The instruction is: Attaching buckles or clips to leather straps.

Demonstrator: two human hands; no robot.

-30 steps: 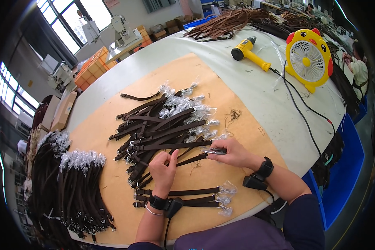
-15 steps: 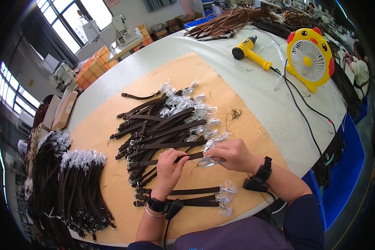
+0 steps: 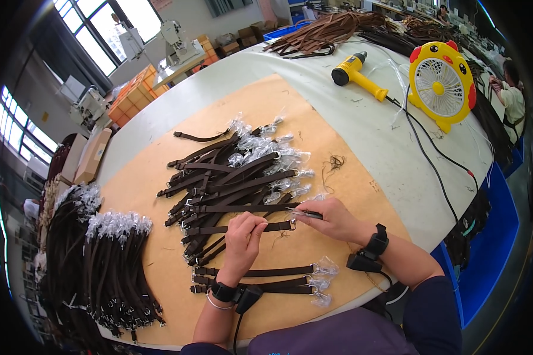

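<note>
My left hand (image 3: 243,239) is closed round a dark brown strap (image 3: 278,226), whose end with a metal ring sticks out to the right. In my right hand (image 3: 333,220) is a pair of small metal thread snips (image 3: 308,213), with the blades pointing left just above that ring end. Whether the blades touch the strap I cannot tell. Beyond my hands lies a loose pile of similar straps (image 3: 219,192), their clip ends wrapped in clear plastic (image 3: 266,148). Several more straps (image 3: 281,273) lie side by side nearer me, between my forearms.
Brown paper (image 3: 266,100) covers the table's middle. A neat bundle of wrapped straps (image 3: 115,266) lies left. Thread scraps (image 3: 336,164) are right of the pile. A yellow heat gun (image 3: 361,77) and yellow fan (image 3: 438,89) with cords stand far right; a blue bin (image 3: 491,236) is beside the table.
My right hand has lifted slightly, and the snips have moved from beside the strap's end to just above it. The ring end shows more plainly now. My left hand keeps its hold.
</note>
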